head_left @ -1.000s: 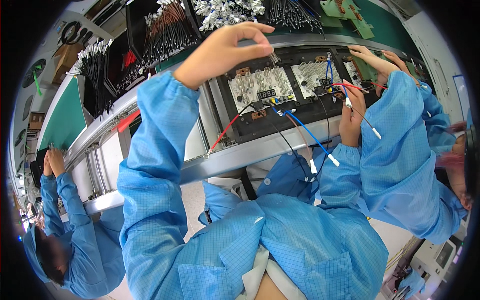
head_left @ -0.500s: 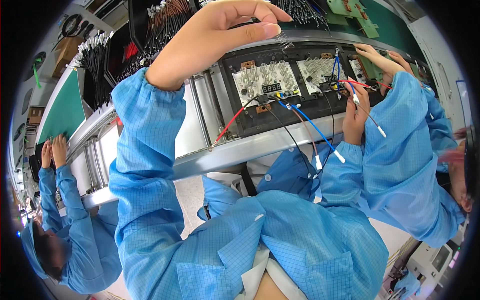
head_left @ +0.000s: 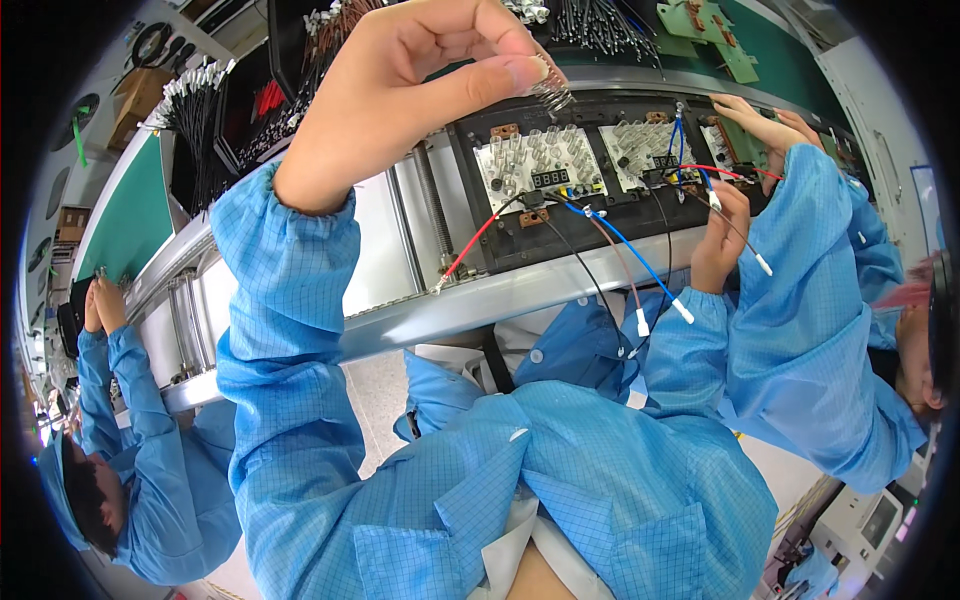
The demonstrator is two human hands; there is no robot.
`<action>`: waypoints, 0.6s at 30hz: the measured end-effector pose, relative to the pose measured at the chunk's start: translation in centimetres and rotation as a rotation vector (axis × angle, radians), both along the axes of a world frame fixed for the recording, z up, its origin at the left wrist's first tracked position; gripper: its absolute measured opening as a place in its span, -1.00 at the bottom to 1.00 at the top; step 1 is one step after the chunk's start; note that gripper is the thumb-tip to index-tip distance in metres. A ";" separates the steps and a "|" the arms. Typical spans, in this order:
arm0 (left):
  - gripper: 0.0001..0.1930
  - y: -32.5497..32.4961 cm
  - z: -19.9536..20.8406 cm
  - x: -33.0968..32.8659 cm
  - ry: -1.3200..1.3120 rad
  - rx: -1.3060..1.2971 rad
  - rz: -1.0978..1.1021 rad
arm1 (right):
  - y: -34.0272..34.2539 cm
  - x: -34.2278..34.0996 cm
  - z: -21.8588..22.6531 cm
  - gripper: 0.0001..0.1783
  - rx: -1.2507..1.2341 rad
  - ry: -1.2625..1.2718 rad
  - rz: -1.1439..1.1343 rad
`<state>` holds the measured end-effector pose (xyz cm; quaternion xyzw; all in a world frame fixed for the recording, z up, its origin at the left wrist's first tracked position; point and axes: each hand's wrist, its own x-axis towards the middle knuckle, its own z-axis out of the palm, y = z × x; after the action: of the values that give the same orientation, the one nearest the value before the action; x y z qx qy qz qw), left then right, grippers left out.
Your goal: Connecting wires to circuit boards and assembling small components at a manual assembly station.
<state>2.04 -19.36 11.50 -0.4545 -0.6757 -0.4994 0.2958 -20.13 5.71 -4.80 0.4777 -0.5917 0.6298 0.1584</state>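
Observation:
Above the left circuit board (head_left: 543, 165), my left hand (head_left: 430, 85) pinches a small silvery coil spring (head_left: 553, 93) between thumb and fingers. The white board carries a digit display and several clear upright tubes, and sits in a black tray (head_left: 490, 248). Red, black, brown and blue wires (head_left: 640, 258) trail from it over the tray's near edge. My right hand (head_left: 722, 245) is low at the tray's near side, fingers curled, beside a white wire connector (head_left: 714, 199). Whatever it may hold is hidden. A second similar board (head_left: 640, 155) lies nearby.
A co-worker's hands (head_left: 765, 130) work at a third board on the right, their sleeve (head_left: 800, 280) close to my right arm. Another person (head_left: 140, 480) works at far left. Beyond the metal rail (head_left: 430, 315) lie wire bundles (head_left: 600, 35) and green boards (head_left: 710, 35).
My left hand has shifted slightly left and down, bringing the coil spring close above the left board. My right hand has moved a little right, its raised fingers now lower.

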 end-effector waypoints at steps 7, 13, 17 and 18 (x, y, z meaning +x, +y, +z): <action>-0.90 -0.8 1.4 4.0 0.086 -0.303 0.156 | 4.5 0.1 -2.9 -0.85 0.041 0.069 -0.021; -0.92 -1.5 1.2 7.0 -0.007 -0.332 0.167 | 7.8 4.6 -0.3 -0.93 -0.010 0.168 0.191; -0.90 -1.3 1.2 6.8 0.111 -0.447 0.124 | 7.7 9.5 7.3 -0.93 -0.134 0.488 0.434; -0.89 -1.0 1.2 6.9 0.104 -0.485 0.089 | 7.1 11.3 9.2 -0.88 -0.161 0.603 0.554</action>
<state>8.93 -20.40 12.72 -0.5074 -0.7788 -0.2849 0.2341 -8.86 12.84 4.40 0.7678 -0.3171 0.5248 0.1859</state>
